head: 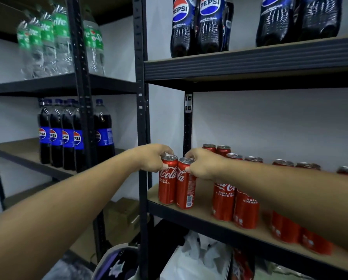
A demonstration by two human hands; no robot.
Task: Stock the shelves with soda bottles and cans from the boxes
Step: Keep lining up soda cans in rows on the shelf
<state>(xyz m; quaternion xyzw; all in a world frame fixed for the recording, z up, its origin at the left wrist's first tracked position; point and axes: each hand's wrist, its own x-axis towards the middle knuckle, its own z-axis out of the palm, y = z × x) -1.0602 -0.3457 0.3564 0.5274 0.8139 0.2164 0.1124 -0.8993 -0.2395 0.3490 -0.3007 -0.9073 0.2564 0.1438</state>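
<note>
Fingers of left hand [152, 159] gripping left can [167, 184], right hand [206, 165] gripping right can [185, 188], both touching, upright on shelf [202, 201]

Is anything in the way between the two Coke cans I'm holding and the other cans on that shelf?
Nothing visible: only bare shelf board lies between the held cans and the nearest standing cans to their right.
</note>
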